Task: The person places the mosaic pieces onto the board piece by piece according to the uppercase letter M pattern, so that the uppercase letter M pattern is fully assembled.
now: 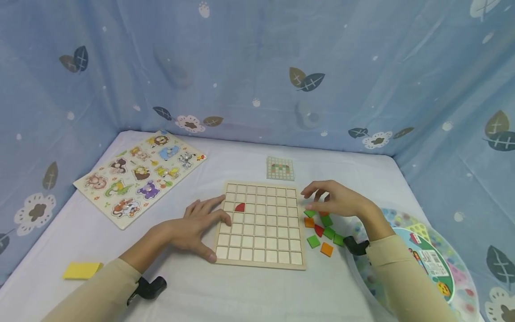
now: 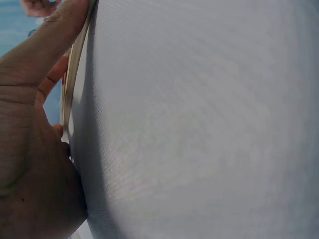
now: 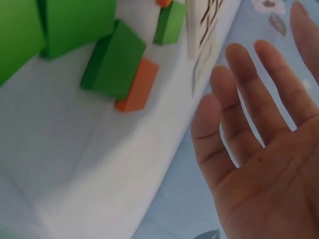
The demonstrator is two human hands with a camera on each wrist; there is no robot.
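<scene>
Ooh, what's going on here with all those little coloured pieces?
Someone is working at a wooden grid board. Their left hand rests on its left edge. Their right hand is open and empty, just above the loose pieces beside the board. Only one red piece sits in the grid. A small pattern card lies beyond the board.

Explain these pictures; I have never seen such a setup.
No machine here, just someone working bare-handed. The wide picture comes from a head-worn camera looking forward and down; the other two come from a camera on each wrist. On the white surface lie a wooden grid board with one red piece in it, loose coloured tiles to its right, a pattern card, an animal puzzle and a round container. The left hand touches the board's left edge; the right hand is empty, near the tiles.
</scene>
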